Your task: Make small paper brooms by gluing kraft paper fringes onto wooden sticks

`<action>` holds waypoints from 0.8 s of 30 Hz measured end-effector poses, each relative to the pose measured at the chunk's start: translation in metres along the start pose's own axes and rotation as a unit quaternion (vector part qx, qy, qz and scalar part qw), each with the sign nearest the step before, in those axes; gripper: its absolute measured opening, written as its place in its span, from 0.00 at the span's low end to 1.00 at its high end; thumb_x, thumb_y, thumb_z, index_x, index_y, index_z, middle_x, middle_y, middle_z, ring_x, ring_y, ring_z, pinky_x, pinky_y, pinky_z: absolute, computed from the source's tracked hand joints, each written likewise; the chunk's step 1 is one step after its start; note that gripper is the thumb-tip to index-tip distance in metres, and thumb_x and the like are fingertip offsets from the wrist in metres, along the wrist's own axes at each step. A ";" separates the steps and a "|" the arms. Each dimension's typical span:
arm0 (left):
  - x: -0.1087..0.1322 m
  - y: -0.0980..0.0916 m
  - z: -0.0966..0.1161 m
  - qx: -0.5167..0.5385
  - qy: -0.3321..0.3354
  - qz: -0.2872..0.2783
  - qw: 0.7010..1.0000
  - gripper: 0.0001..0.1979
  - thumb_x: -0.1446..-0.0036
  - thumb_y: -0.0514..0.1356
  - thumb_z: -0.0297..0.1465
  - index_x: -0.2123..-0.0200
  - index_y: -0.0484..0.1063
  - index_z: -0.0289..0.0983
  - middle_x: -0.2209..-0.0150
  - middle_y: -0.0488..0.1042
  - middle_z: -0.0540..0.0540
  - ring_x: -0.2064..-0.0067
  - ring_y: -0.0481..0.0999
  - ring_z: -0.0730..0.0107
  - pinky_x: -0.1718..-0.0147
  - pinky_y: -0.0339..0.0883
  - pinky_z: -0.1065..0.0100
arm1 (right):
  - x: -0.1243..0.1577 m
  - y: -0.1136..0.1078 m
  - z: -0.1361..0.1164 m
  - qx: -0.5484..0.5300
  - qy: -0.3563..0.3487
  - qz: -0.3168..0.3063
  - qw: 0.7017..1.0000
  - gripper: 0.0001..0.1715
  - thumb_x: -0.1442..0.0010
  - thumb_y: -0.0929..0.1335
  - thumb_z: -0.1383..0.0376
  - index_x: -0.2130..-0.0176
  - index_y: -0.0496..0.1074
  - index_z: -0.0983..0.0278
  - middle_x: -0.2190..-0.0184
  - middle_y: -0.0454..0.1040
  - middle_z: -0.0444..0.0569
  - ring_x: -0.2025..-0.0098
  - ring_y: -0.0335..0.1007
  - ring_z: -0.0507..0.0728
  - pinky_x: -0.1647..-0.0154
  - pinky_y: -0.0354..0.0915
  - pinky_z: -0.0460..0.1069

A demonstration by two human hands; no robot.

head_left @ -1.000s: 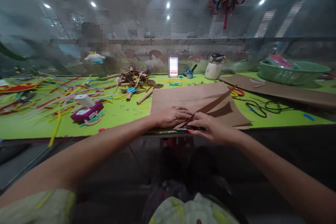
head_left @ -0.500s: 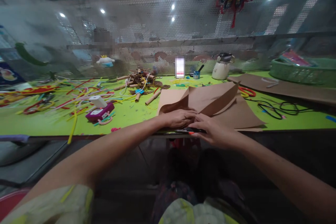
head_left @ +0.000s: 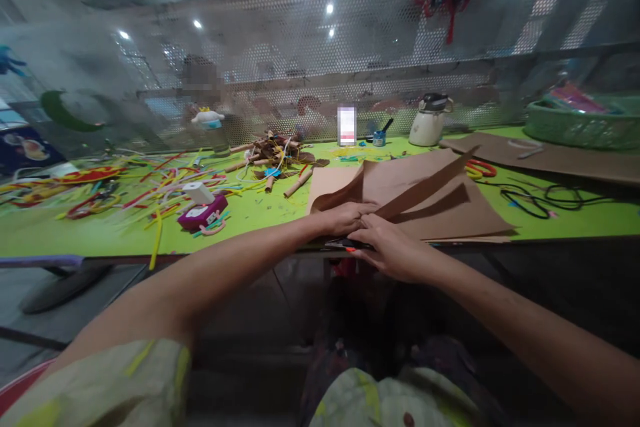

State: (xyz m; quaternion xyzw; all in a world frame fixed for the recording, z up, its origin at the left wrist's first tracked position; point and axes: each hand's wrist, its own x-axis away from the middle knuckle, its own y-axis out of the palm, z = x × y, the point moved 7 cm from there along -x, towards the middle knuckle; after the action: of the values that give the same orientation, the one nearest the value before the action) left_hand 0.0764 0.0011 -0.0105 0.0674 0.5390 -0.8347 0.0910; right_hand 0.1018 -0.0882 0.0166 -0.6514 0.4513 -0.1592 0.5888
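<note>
A large sheet of brown paper [head_left: 410, 177] is folded over itself at the table's front edge, its upper layer curling up on the left and standing in a raised flap on the right. My left hand [head_left: 345, 219] lies on the fold with its fingers stretched out flat. Right against it, my right hand [head_left: 393, 243] has bent fingers, and its fingertips meet those of the left. Under the right fingers a slim dark tool [head_left: 340, 243] with an orange part lies along the table edge. Its kind is unclear, since the hand covers much of it.
Pipe cleaners [head_left: 155, 187] in many colours lie scattered on the left, near a purple box [head_left: 203, 213]. Behind the paper are small brown paper rolls [head_left: 299, 182], a phone [head_left: 347, 125], a blue jar [head_left: 379, 139] and a white flask [head_left: 427, 123]. A black cable [head_left: 540, 203] and green basket [head_left: 575, 125] sit right.
My right hand has shifted slightly left, and the dark tool under it has moved left too. The left hand stays on the fold. The view has turned a little.
</note>
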 end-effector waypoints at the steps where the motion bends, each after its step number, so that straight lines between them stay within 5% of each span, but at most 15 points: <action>1: 0.000 0.000 -0.002 0.003 -0.004 0.004 1.000 0.26 0.38 0.45 0.42 0.45 0.62 0.30 0.43 0.63 0.36 0.39 0.56 0.57 0.42 0.51 0.58 | -0.001 0.000 -0.002 0.004 0.005 0.001 1.000 0.17 0.39 0.63 0.61 0.54 0.73 0.67 0.59 0.68 0.58 0.53 0.64 0.62 0.52 0.62 0.55; 7: 0.003 -0.004 -0.008 -0.001 -0.019 0.020 1.000 0.27 0.40 0.47 0.41 0.44 0.60 0.29 0.43 0.61 0.32 0.41 0.59 0.54 0.43 0.53 0.55 | -0.004 -0.001 -0.013 0.015 0.017 0.010 1.000 0.17 0.39 0.63 0.62 0.55 0.74 0.68 0.58 0.68 0.58 0.54 0.64 0.61 0.54 0.62 0.53; 13: 0.002 -0.012 0.010 0.016 -0.028 0.028 0.999 0.23 0.37 0.45 0.36 0.42 0.58 0.32 0.42 0.61 0.36 0.41 0.59 0.60 0.43 0.53 0.59 | -0.006 -0.003 -0.019 0.059 0.031 0.003 0.998 0.16 0.39 0.63 0.64 0.54 0.74 0.67 0.60 0.69 0.58 0.54 0.62 0.62 0.54 0.59 0.54; 19: -0.006 -0.007 0.007 -0.017 -0.084 0.039 0.996 0.20 0.36 0.47 0.34 0.45 0.63 0.34 0.46 0.66 0.39 0.43 0.62 0.65 0.44 0.55 0.63 | -0.008 0.004 -0.045 0.055 -0.007 -0.029 0.998 0.13 0.40 0.63 0.65 0.57 0.74 0.64 0.64 0.68 0.54 0.61 0.62 0.59 0.64 0.58 0.51; 24: -0.007 -0.003 0.009 -0.046 -0.042 0.034 0.997 0.19 0.37 0.50 0.35 0.47 0.66 0.33 0.47 0.68 0.38 0.42 0.62 0.65 0.43 0.54 0.63 | 0.020 -0.012 -0.064 0.033 -0.041 -0.045 0.998 0.11 0.39 0.63 0.64 0.61 0.74 0.64 0.66 0.68 0.53 0.62 0.62 0.59 0.65 0.58 0.50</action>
State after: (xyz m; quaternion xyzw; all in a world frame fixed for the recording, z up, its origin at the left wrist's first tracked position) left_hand 0.0820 -0.0053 -0.0028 0.0465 0.5702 -0.8073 0.1448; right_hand 0.0701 -0.1447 0.0378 -0.6571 0.3920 -0.1736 0.6200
